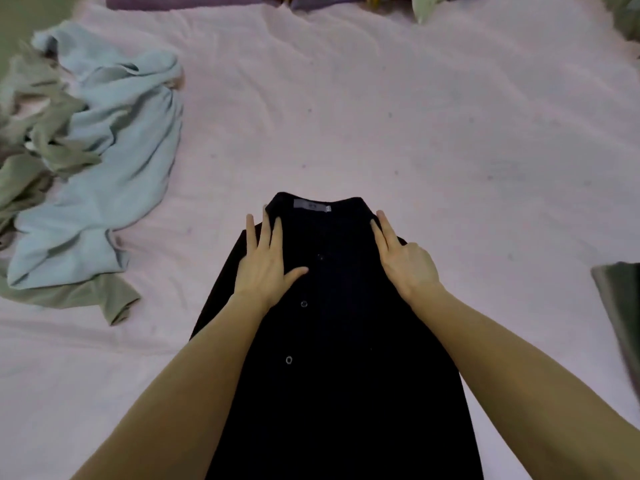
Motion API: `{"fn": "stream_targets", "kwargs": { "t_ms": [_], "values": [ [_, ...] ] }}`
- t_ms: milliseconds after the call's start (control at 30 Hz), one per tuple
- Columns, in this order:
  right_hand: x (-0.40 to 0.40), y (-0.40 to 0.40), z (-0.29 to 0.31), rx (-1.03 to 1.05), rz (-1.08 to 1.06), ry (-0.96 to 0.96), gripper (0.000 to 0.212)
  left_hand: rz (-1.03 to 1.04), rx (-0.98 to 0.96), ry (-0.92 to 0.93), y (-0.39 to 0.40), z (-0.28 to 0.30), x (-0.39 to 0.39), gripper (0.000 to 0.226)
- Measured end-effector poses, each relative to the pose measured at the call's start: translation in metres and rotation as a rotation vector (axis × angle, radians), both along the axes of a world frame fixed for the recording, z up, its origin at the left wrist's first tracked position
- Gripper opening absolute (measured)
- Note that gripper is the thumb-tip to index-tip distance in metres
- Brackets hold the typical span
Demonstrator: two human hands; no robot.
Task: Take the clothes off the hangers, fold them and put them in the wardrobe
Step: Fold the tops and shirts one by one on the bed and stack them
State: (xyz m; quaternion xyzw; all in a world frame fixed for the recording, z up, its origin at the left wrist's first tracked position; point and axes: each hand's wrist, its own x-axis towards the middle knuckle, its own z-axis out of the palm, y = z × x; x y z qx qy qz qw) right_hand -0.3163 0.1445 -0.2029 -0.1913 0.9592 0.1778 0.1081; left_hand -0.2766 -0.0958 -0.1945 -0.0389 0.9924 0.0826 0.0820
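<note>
A black buttoned garment point(332, 341) lies flat on the pink bed sheet point(381, 116), its collar and grey label at the far end. My left hand point(266, 261) presses flat on its left shoulder area with fingers spread. On the right shoulder edge rests my right hand point(405, 261), fingers extended along the fabric. Neither hand grips anything. No hanger is visible.
A crumpled light blue garment point(114, 161) and olive-green clothes point(38, 133) lie heaped at the left. A dark grey-green cloth point(620, 299) sits at the right edge. Purple pillows point(180, 0) and other fabrics line the far edge of the bed.
</note>
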Motion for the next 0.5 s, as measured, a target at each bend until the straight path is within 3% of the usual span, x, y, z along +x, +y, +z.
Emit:
{"fn": "stream_targets", "kwargs": {
  "t_ms": [167,267,400,500],
  "values": [
    [-0.064,-0.007,-0.009,-0.132,-0.055,0.062,0.085,-0.001,0.021,-0.009,-0.012,-0.019,-0.062,0.096],
    [-0.053,-0.009,-0.047,-0.132,-0.109,-0.010,0.083,0.023,0.000,-0.118,-0.009,-0.055,-0.055,0.086],
    [-0.060,-0.013,-0.088,-0.160,-0.173,0.077,0.082,0.041,-0.070,-0.035,-0.007,-0.088,-0.052,0.081],
    [-0.061,-0.015,-0.090,-0.095,-0.171,0.118,0.084,0.036,-0.063,-0.081,-0.008,-0.089,-0.056,0.080]
  ]
}}
